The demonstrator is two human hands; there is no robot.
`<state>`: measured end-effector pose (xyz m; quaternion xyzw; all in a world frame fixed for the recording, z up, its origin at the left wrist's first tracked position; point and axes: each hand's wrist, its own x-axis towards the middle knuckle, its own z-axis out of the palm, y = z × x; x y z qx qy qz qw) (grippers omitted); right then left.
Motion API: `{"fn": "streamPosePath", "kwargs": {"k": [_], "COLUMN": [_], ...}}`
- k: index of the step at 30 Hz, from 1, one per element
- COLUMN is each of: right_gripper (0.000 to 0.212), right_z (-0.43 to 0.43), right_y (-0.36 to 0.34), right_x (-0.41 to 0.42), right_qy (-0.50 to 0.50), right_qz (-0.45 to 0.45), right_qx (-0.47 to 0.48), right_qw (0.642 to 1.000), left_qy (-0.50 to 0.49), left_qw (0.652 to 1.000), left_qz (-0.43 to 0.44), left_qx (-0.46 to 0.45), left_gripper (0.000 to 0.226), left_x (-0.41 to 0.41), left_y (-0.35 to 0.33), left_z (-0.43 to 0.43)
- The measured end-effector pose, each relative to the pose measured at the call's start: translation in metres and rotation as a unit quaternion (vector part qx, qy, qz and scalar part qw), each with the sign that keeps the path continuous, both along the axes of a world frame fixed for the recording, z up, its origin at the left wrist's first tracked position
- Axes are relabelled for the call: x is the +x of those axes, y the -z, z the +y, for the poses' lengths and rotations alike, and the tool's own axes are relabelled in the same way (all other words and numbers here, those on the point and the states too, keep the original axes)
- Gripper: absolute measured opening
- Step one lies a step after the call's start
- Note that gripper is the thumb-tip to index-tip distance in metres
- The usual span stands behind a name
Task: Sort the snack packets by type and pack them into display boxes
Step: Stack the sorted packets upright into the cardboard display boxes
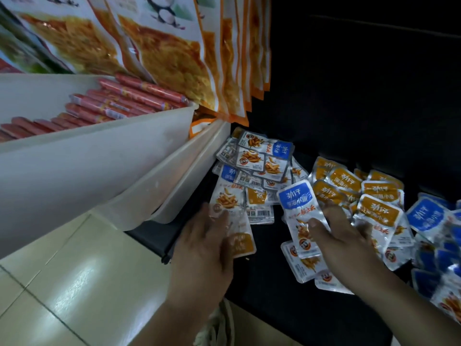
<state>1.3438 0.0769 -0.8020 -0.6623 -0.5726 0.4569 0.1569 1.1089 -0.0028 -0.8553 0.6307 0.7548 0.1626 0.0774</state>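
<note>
Packets [259, 161] loose on dark surface [264, 300]. Right hand [341, 236] pinches blue-label packet [296, 203], thumb on top. Left hand [202, 248] lies over orange-label packet [243, 242] near the surface's left edge; its grip is unclear.

Glossy silver foil-film snack packets [298, 203], crinkled and reflective, smooth matt white plastic bins [87, 156], shiny red plastic-cased sausages [129, 98], glossy printed film pouches [169, 53], glazed cream floor tiles [82, 283] with glare, matt black shelf surface [269, 295].
</note>
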Motion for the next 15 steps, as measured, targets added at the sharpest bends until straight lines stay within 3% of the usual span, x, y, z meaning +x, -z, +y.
{"fn": "streamPosePath", "kwargs": {"k": [4,6,12,15], "right_gripper": [0.017,0.024,0.008,0.010], "right_z": [-0.002,-0.009,-0.023,-0.025], "right_y": [-0.002,-0.004,-0.008,-0.010], "right_x": [0.004,0.001,-0.002,0.000], "right_qy": [0.021,0.016,0.121,0.171], "right_qz": [0.026,0.025,0.158,0.191], "right_qx": [0.031,0.064,0.061,0.016], "right_qw": [0.999,0.997,0.978,0.966], "left_qy": [-0.107,-0.149,-0.192,-0.200], "left_qw": [0.993,0.979,0.932,0.913], "left_qz": [-0.031,-0.097,-0.286,-0.333], "left_qx": [-0.042,-0.098,-0.111,-0.122], "left_gripper": [0.065,0.068,0.081,0.054], "left_x": [-0.011,-0.003,-0.009,-0.010], "left_y": [-0.005,-0.012,-0.016,-0.021], "left_z": [0.010,0.017,0.034,0.040]}}
